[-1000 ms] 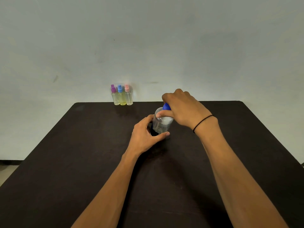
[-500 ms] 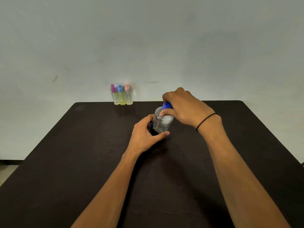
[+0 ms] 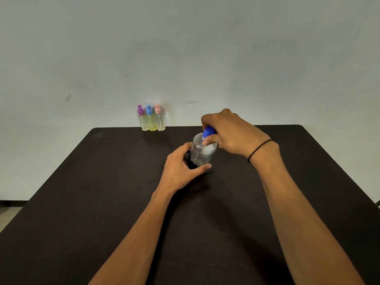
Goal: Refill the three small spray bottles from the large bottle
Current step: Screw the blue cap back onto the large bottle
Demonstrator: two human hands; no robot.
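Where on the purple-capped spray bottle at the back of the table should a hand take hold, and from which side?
Grip the purple-capped spray bottle by its clear body, below the cap. It stands upright at the left end of the row, close against the blue-capped bottle, with the wall behind it. So come from the front, probably with a thumb on the free left side and fingers across the front face.

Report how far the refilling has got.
Done: nothing visible yet. In hand: the left hand grips the large bottle while the right hand pinches its blue cap. Left: all three small spray bottles stand capped at the table's far edge, untouched.
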